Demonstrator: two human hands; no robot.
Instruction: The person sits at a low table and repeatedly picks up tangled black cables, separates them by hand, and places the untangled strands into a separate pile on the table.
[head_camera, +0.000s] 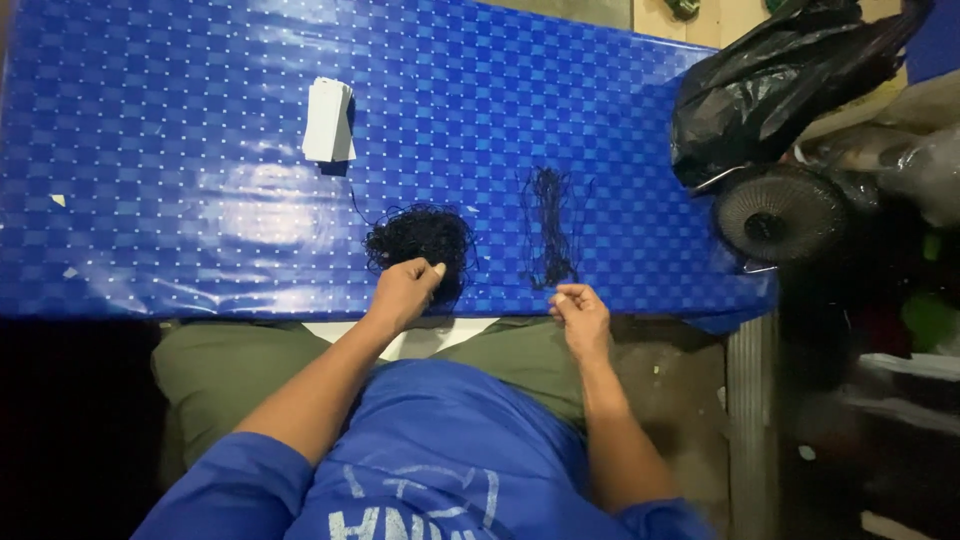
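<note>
A tangled heap of thin black strings (420, 235) lies near the front edge of a table with a shiny blue checked cover (200, 150). My left hand (402, 290) rests at the heap's near side, fingers pinched into the strings. My right hand (580, 312) hovers at the table's front edge, fingertips pinched together just below a straighter bundle of black strings (550, 225); whether it grips a strand is too fine to tell. A stack of white cards (329, 120) lies farther back, left of centre.
A black plastic bag (770, 85) sits at the table's right end, with a small round fan (780, 215) just below it. Clutter fills the dark floor area on the right. Small paper scraps (58, 200) lie on the table's left side.
</note>
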